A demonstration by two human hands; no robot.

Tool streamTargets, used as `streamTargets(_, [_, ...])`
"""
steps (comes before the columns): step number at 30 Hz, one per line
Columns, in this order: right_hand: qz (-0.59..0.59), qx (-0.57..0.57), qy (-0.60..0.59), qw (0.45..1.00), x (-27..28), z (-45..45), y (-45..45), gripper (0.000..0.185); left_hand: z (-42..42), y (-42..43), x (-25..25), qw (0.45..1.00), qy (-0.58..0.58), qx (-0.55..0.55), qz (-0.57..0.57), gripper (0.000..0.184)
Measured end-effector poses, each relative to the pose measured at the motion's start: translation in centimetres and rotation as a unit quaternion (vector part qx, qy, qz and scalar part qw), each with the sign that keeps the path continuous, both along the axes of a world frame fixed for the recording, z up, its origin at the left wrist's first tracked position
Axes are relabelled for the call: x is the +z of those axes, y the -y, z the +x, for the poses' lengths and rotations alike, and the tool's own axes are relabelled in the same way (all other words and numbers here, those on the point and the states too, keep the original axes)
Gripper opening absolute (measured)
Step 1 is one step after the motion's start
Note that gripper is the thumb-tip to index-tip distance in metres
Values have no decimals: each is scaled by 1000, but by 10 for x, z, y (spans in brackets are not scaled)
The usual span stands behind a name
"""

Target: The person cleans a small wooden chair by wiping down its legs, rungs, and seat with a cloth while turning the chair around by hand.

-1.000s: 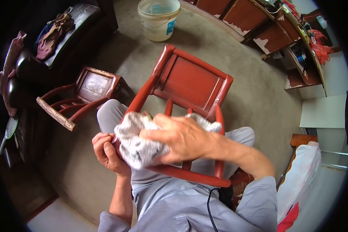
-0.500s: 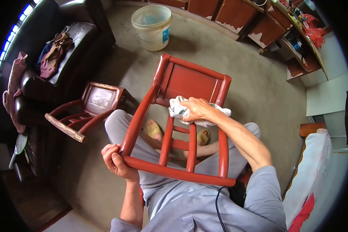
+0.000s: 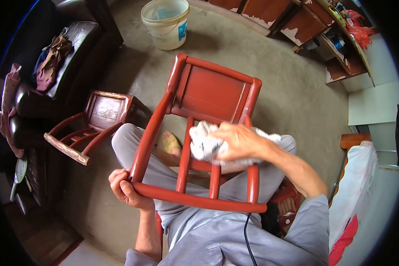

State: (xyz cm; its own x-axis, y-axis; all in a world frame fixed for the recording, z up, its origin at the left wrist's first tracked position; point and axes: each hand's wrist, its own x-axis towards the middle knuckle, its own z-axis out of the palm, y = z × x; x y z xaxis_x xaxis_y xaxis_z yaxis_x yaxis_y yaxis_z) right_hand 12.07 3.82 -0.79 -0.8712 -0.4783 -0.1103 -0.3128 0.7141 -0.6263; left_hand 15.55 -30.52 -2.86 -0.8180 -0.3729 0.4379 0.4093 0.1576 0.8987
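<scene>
Grey floor (image 3: 306,111) all round, peeling cabinets (image 3: 264,13) along the far edge, a pale bucket (image 3: 168,40) standing beyond the work. Small worn chair (image 3: 106,108) to the left, well apart.

On my feed, the red chair (image 3: 210,95) sits in front of the wearer, its top rail (image 3: 199,201) nearest the body, its seat on the far side, back frame over the legs. Whether it bears on the thighs, I cannot tell.

Left hand (image 3: 131,189): fingers curled, gripping the corner where the rail meets the left post. Right hand (image 3: 246,144): closed over a bunched whitish cloth (image 3: 203,144), which spans the inner slats towards the right post. Fingertips hidden in the folds.

I read the step as wiping the slats. Next stroke, I judge, calls for firm pressure around each bar while the left corner is held steady.

Against half a second ago: cloth sits nearer the body, off the seat's edge; left grip unchanged. One yellow slipper (image 3: 169,141) shows now, where two did.
</scene>
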Motion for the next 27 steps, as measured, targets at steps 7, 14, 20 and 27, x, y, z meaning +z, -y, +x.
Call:
streamTargets(7, [195,-88,53,975,-93,-72,-10,66,5,0,-1,1000,-3,11,1,24])
streamTargets(14, [79,-77,77,991,-62,-42,1,70,6,3,-4,1000,-2,6,1,27])
streamTargets(20, [-9,-5,118,993,34,15,31,66,8,-1,-1,1000,-2,27,-2,24])
streamTargets(27, [-150,100,173,968,84,40,46,63,1,-3,3,1000,5,22,3,25])
